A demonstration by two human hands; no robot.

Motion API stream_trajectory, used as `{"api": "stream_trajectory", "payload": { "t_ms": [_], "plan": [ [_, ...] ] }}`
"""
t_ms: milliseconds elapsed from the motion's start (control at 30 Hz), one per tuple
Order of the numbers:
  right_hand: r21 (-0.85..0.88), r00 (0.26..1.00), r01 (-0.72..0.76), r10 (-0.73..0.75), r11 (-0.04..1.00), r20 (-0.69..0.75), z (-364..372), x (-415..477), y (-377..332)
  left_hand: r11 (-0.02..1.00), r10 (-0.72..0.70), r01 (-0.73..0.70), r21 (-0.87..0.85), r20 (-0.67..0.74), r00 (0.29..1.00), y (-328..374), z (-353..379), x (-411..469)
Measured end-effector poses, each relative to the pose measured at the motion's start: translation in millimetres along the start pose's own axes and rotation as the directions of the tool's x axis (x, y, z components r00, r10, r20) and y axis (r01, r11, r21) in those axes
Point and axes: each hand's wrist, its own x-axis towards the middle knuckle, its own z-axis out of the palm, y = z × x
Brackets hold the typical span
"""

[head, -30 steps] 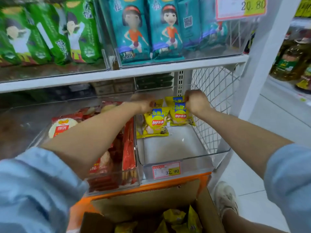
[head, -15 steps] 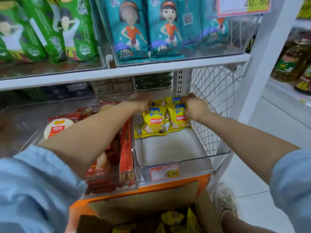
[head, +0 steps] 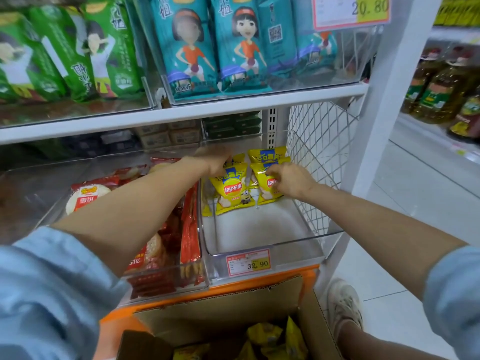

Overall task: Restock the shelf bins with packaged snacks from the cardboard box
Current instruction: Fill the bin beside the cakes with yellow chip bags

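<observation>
Four or so small yellow chip bags (head: 267,153) stand upright at the very back of the clear right-hand bin (head: 259,242), two rows deep from what I can see. The right hand (head: 289,181) has its fingers curled, pinching the top edge of the front right bag (head: 265,193), probably squaring it up so the label faces out. The left hand (head: 217,161) is draped over the top of the front left bag (head: 232,189), but it's blurry, so I can't tell if it's gripping or just steadying the bag so the row doesn't flop forward. Most of the bin floor is bare, and the cardboard box (head: 220,305) below has more yellow packs (head: 265,333), so I'd guess it's early days. Puffy bags like these probably tip easily.
</observation>
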Motion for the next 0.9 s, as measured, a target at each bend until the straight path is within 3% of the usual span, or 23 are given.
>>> {"api": "stream_trajectory", "payload": {
  "t_ms": [167, 367, 500, 600, 733, 900],
  "plan": [
    [0.208, 1.0, -0.005, 0.008, 0.978, -0.011, -9, -18, -2, 0.983, 0.039, -0.04, -0.18, -0.007, 0.999, 14, -3, -22],
    [0.507, 0.99, 0.094, -0.028, 0.857, -0.135, -35, -87, -28, 0.882, 0.114, -0.256, -0.396, -0.349, 0.93, 39, -7, -110],
    [0.636, 0.988, 0.153, -0.096, 0.756, -0.124, -45, -161, -55, 0.79, 0.073, -0.328, -0.519, -0.451, 0.889, 56, 0, -192],
    [0.691, 0.991, 0.131, -0.12, 0.711, -0.065, -39, -208, -69, 0.714, 0.047, -0.318, -0.623, -0.411, 0.91, 70, 16, -242],
    [0.677, 0.988, 0.062, -0.143, 0.734, 0.064, -10, -246, -75, 0.603, 0.003, -0.167, -0.78, -0.207, 0.978, 89, 63, -277],
    [0.586, 0.952, -0.028, -0.156, 0.81, 0.262, 41, -264, -67, 0.616, -0.011, 0.092, -0.782, 0.109, 0.994, 107, 150, -293]
  ]
}}
